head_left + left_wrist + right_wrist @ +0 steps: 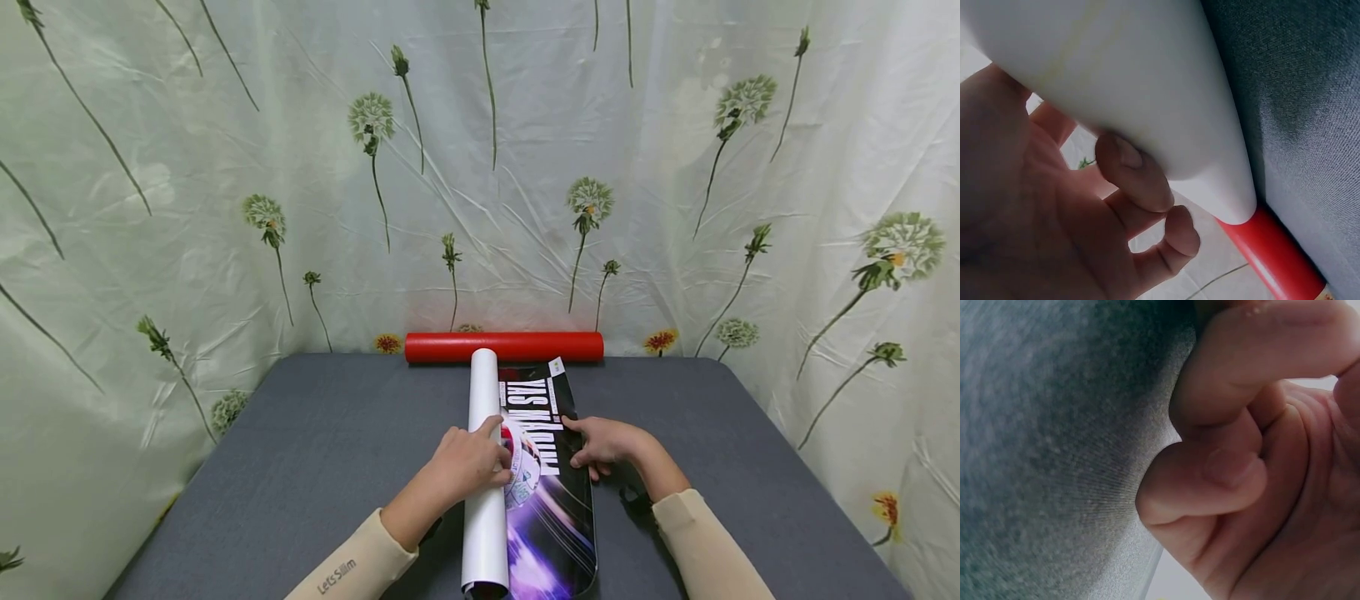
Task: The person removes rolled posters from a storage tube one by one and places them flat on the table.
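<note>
On a grey table [337, 450], a glossy poster [573, 521] is lying partly rolled, probably light, springy and easily creased; its slippery white roll [486, 533] is inviting a gentle mid-length hold. Just beyond, a red tube [525, 347] is resting crosswise, showing no contents. The left hand [468, 465] is curling over the roll; the right hand [609, 443], fingers bent, is touching the poster's edge, whether pinching I cannot tell.

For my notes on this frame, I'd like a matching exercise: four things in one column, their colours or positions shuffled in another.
Things:
1. table
2. cylinder at its far edge
3. left hand
4. right hand

Colours or positions:
A. at the right edge of the printed sheet
B. red
C. touching the white roll
D. dark grey

Pairs: 1-D, 2-B, 3-C, 4-A
</note>
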{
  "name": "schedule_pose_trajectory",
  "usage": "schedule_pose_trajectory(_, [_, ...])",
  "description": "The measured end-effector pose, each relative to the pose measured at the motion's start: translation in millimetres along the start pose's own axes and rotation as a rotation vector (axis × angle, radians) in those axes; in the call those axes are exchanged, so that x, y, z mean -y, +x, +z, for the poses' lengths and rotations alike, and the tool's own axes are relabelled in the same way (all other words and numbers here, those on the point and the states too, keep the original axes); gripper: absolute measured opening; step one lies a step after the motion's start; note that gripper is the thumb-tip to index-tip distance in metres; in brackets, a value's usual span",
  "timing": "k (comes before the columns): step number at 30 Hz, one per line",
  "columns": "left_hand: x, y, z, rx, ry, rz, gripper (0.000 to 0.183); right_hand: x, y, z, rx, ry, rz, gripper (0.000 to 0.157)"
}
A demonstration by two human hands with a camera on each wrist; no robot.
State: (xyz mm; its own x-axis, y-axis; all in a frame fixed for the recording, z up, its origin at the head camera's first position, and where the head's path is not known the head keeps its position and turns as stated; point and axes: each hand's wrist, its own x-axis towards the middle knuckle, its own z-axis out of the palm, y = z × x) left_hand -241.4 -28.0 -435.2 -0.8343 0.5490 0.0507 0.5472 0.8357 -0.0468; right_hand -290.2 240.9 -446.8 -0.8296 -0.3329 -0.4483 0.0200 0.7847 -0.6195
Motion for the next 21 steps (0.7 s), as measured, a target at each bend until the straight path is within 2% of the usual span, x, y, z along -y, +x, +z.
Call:
schedule_pose_trajectory(4, [1.9,-1.1,-0.2,-0.006,-0.017,0.011,0.018,-0.3,-0.5,-1.2,0.005,0.004,0.000,0.085])
schedule_pose_trajectory(13, [1.2,-0.2,-1.7,-0.006,-0.002,-0.026,0.026,-2.4,-2.0,-1.9,0.006,0.012,-0.008,0.084])
schedule_pose_trajectory(21, [3.0,-0.3,-2.5,0.045,-0.021,-0.050,0.021,-3.1,-1.9,-3.9,0.010,0.016,0.001,0.084])
